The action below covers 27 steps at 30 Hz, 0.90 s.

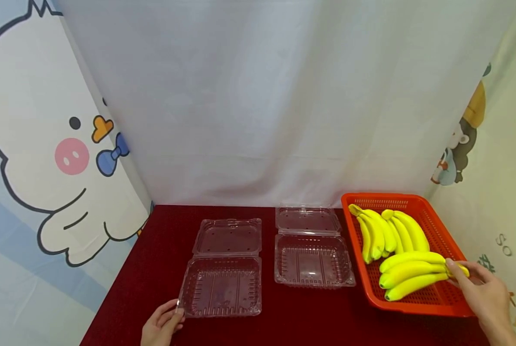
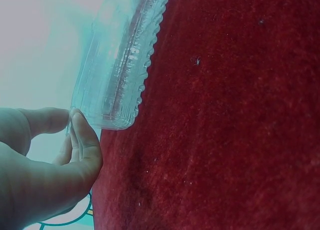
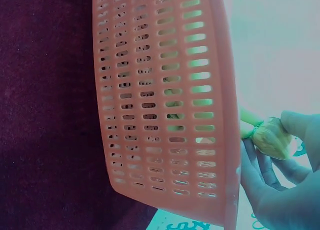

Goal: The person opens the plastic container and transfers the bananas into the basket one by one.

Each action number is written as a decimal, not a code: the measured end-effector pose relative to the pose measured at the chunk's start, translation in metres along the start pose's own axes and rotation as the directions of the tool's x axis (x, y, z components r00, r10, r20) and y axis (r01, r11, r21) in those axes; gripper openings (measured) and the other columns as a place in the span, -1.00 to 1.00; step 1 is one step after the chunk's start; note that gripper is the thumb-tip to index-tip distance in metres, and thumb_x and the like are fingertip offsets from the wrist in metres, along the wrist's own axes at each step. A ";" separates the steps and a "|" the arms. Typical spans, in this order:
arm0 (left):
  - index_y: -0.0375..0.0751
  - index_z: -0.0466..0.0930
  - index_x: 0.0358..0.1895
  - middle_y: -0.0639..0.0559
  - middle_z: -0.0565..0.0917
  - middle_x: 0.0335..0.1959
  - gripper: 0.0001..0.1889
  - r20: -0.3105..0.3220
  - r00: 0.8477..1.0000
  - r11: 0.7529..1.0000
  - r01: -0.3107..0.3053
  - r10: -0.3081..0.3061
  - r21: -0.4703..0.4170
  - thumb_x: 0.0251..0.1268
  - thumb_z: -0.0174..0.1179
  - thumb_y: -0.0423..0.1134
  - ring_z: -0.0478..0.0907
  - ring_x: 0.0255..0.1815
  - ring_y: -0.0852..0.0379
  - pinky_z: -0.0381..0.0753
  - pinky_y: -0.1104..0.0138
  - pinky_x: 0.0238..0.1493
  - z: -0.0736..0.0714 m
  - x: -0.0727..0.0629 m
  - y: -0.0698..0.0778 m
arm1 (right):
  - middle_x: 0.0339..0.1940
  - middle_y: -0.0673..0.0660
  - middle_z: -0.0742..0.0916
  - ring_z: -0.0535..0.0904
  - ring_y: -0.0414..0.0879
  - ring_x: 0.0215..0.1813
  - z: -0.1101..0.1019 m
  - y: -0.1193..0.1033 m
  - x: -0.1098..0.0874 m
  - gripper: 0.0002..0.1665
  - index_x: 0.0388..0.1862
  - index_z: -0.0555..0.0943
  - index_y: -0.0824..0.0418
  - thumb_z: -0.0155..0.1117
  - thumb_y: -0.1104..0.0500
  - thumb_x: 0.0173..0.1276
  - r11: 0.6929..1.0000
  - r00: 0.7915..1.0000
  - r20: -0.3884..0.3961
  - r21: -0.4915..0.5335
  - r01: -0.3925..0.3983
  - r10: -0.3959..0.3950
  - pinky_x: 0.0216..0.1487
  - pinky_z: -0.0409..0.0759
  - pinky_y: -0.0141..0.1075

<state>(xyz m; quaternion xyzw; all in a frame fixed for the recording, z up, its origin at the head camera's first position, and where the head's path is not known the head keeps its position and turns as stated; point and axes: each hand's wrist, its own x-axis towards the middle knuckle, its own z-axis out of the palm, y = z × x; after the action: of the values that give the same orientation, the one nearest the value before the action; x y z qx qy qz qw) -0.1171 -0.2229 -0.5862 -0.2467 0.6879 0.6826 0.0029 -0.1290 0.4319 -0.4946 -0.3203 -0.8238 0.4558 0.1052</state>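
My left hand (image 1: 161, 325) pinches the near left corner of an open clear plastic clamshell container (image 1: 224, 283) on the table. In the left wrist view, the thumb and index finger of the left hand (image 2: 65, 155) meet on the rim of that container (image 2: 112, 74). Over at the right, my right hand (image 1: 484, 290) grips the stem end of a bunch of bananas (image 1: 415, 274) at the near side of an orange-red basket (image 1: 370, 288). The right wrist view shows the right hand's fingers (image 3: 260, 175) round the stem (image 3: 272, 139), beyond the basket's slotted wall (image 3: 165, 89).
Two more banana bunches, a left one (image 1: 372, 230) and a right one (image 1: 407, 230), lie at the back of the basket. A second open clamshell container (image 1: 314, 259) stands between the first container and the basket. Dark red cloth (image 1: 154, 269) covers the table, with a white curtain (image 1: 240, 120) behind.
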 end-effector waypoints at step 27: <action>-0.48 0.48 0.28 0.12 0.74 -0.34 -0.49 -0.017 1.000 1.000 0.013 -0.013 -0.015 0.36 0.36 -0.31 0.66 -0.38 0.24 0.70 0.40 -0.31 0.001 0.000 0.000 | -0.21 0.43 0.75 0.50 -0.33 -0.50 0.010 0.009 -0.013 -0.20 0.13 0.56 0.48 0.27 -0.27 0.44 0.968 0.994 -0.059 -0.240 0.076 -0.093 -0.57 0.49 -0.39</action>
<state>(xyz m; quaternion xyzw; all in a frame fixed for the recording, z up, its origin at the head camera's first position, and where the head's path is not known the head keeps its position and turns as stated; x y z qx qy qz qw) -0.1175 -0.2223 -0.5864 -0.2571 0.6811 0.6856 -0.0005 -0.1203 0.4203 -0.5058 -0.3110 -0.8811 0.3374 0.1142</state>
